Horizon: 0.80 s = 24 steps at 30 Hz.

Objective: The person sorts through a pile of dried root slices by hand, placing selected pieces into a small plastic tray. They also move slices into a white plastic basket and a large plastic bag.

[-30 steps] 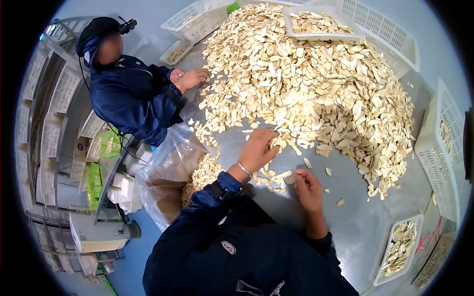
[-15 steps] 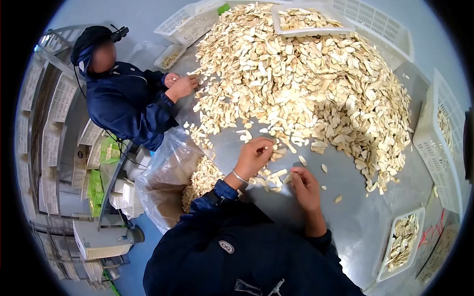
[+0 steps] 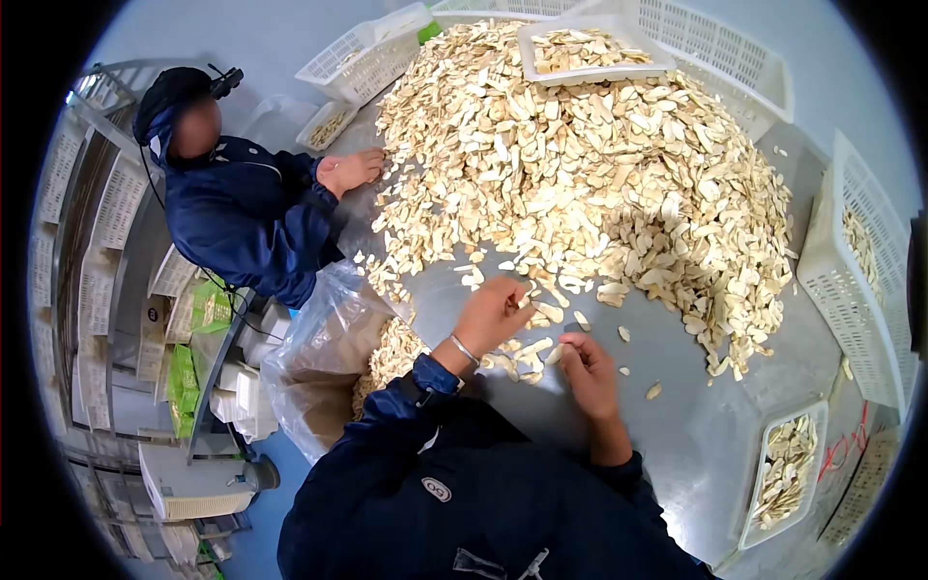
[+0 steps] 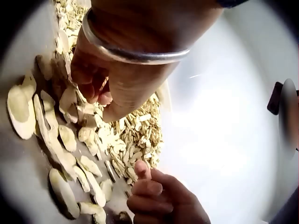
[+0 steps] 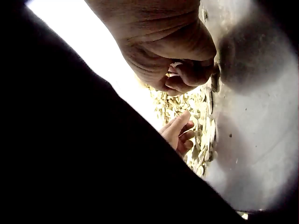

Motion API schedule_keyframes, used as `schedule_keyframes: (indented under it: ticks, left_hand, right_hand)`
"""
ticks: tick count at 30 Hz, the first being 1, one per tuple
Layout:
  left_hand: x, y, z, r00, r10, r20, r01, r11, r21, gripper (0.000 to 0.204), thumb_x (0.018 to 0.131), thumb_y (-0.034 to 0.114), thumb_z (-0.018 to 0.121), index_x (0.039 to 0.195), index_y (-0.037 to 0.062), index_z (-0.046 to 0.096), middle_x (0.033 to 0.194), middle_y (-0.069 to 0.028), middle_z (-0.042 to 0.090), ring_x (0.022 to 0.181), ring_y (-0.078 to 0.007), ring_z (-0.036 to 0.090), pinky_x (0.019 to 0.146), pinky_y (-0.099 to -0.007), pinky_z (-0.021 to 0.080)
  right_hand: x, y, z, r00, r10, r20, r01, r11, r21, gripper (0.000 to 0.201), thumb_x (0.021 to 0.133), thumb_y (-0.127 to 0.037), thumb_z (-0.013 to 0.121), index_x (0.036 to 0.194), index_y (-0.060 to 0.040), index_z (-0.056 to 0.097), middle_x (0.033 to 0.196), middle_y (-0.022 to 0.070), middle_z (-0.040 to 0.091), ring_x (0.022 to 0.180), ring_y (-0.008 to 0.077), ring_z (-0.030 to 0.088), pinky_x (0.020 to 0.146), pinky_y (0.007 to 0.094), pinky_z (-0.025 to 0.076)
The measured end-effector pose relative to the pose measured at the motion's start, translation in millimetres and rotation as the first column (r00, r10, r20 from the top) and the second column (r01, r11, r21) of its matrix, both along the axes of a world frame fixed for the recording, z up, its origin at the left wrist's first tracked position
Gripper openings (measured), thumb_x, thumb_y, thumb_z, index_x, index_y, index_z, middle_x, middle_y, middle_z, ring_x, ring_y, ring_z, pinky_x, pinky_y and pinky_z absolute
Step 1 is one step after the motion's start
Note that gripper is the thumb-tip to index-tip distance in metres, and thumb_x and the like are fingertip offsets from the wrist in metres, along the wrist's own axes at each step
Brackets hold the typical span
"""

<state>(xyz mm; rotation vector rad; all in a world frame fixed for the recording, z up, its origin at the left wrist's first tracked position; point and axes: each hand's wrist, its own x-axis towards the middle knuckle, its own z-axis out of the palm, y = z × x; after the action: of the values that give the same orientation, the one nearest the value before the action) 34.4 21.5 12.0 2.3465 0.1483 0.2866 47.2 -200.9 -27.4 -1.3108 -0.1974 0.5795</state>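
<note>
Head view: the left hand (image 3: 493, 311) curls its fingers over loose dried slices (image 3: 527, 350) on the steel table (image 3: 677, 425); the right hand (image 3: 583, 362) pinches 1 slice.

Left wrist view: the slices (image 4: 65, 140) look thin, light and brittle, best pinched flat-side.

Right wrist view: the right hand's fingers (image 5: 187, 74) are curled tight.

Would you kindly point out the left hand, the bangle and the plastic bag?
left hand (image 3: 493, 311), head view, back of the hand.
bangle (image 3: 465, 349), head view, band across the wrist.
plastic bag (image 3: 324, 333), head view, crumpled side.
</note>
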Motion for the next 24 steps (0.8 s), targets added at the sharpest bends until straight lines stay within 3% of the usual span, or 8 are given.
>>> schedule_keyframes:
  ticks: [1,4,7,13,17,20,24]
  left_hand:
    - [0.7,-3.0,1.1,0.998,-0.041,0.045,0.034,0.987,0.157,0.022,0.083,0.02,0.075,0.091,0.0066,0.06,0.075,-0.0111,0.054,0.073,-0.0341,0.06,0.06,-0.0443,0.048]
    - [-1.2,-17.2,8.9,0.998,0.047,-0.028,-0.041,0.979,0.201,0.018,0.085,0.019,0.072,0.094,0.0078,0.061,0.08,-0.0122,0.058,0.076,-0.0356,0.063,0.061,-0.0459,0.049]
    - [1.1,-9.7,-0.2,0.999,0.018,-0.048,-0.01,0.985,0.173,0.014,0.086,0.017,0.069,0.096,0.0086,0.063,0.082,-0.0123,0.06,0.078,-0.0364,0.064,0.062,-0.0465,0.05]
    - [5.9,9.9,-3.5,0.997,-0.019,0.075,0.014,0.997,0.07,0.014,0.087,0.014,0.066,0.1,0.0091,0.068,0.081,-0.0136,0.061,0.076,-0.035,0.063,0.065,-0.0444,0.05]
    - [11.3,30.2,17.4,0.997,-0.073,-0.04,0.079,0.977,0.197,0.015,0.088,0.012,0.067,0.098,0.0014,0.069,0.086,-0.0149,0.062,0.071,-0.0295,0.063,0.064,-0.0375,0.051]
    - [12.8,33.9,18.7,0.995,-0.055,-0.077,0.066,0.988,0.14,0.013,0.088,0.013,0.067,0.095,0.0019,0.07,0.084,-0.0156,0.062,0.071,-0.0306,0.063,0.065,-0.0378,0.051]
    - [24.6,28.6,0.3,0.989,-0.127,0.071,0.115,0.98,0.162,0.012,0.088,0.015,0.067,0.088,0.0025,0.068,0.08,-0.0157,0.062,0.072,-0.033,0.062,0.065,-0.0406,0.051]
  right_hand:
    - [-0.6,0.2,-0.1,1.0,-0.001,-0.001,0.001,1.0,0.014,0.018,0.1,-0.01,0.058,0.114,-0.0022,0.067,0.081,-0.0056,0.058,0.074,0.0023,0.051,0.066,0.0197,0.042]
    - [0.6,-0.4,-3.0,1.0,0.007,0.004,-0.007,1.0,0.009,0.018,0.1,-0.011,0.059,0.114,-0.0022,0.067,0.08,-0.0054,0.058,0.074,0.0025,0.051,0.066,0.0198,0.042]
    - [-0.1,-0.1,-5.8,1.0,-0.008,0.018,0.008,1.0,0.008,0.018,0.1,-0.012,0.059,0.114,-0.0021,0.067,0.081,-0.0047,0.059,0.074,0.0026,0.052,0.066,0.02,0.042]
    - [-0.3,0.1,-0.7,0.999,-0.027,0.039,0.028,0.999,-0.027,0.018,0.1,-0.011,0.06,0.114,-0.0021,0.067,0.08,-0.0035,0.06,0.073,0.003,0.053,0.066,0.0203,0.043]
    - [-0.3,-0.3,-0.9,1.0,-0.022,0.022,0.023,1.0,-0.016,0.018,0.1,-0.011,0.06,0.114,-0.002,0.067,0.079,-0.0035,0.06,0.073,0.003,0.053,0.066,0.0201,0.043]
    - [-0.9,0.2,0.3,1.0,-0.019,0.024,0.019,1.0,-0.006,0.018,0.101,-0.011,0.058,0.114,-0.0018,0.066,0.078,-0.0045,0.057,0.07,0.0022,0.05,0.062,0.0194,0.04]
    - [-2.2,2.1,-1.3,0.997,-0.021,0.068,0.022,1.0,-0.013,0.019,0.103,-0.012,0.055,0.116,-0.0016,0.064,0.076,-0.0059,0.055,0.064,0.0009,0.046,0.057,0.0184,0.036]
